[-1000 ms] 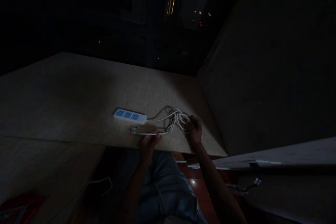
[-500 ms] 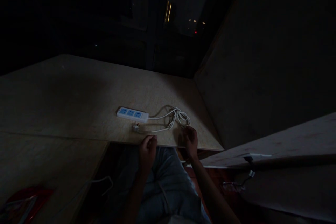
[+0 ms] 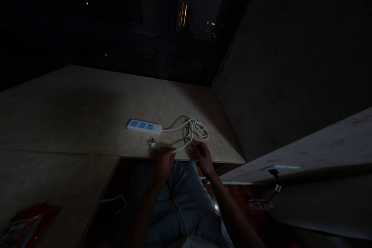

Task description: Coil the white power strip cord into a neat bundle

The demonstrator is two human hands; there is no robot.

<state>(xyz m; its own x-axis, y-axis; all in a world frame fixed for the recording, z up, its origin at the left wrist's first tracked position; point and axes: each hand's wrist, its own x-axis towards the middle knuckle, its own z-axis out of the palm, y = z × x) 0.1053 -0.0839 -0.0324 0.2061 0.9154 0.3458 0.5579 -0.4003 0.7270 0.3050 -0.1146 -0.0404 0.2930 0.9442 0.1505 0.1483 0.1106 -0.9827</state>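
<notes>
A white power strip [image 3: 144, 126] with blue socket faces lies on the pale ledge. From its right end runs a white power cord [image 3: 199, 130], looped into a loose coil. The cord's other end carries a plug [image 3: 152, 143], prongs pointing up, just beyond my left hand [image 3: 163, 161]. That hand is closed around the cord near the plug, at the ledge's front edge. My right hand [image 3: 202, 157] has its fingers curled beside the cord below the coil. Dimness hides whether they grip it.
The stone-like ledge [image 3: 95, 124] meets a wall [image 3: 279, 66] on the right and dark window glass at the back. A red package [image 3: 37, 219] lies on the lower-left surface. Near the right wall, a black plug [image 3: 273, 172] with a cord hangs above the reddish floor.
My left hand has moved onto the cord by the plug and closed on it. The plug now stands prongs up. My right hand has shifted left, from the coil toward the lower cord.
</notes>
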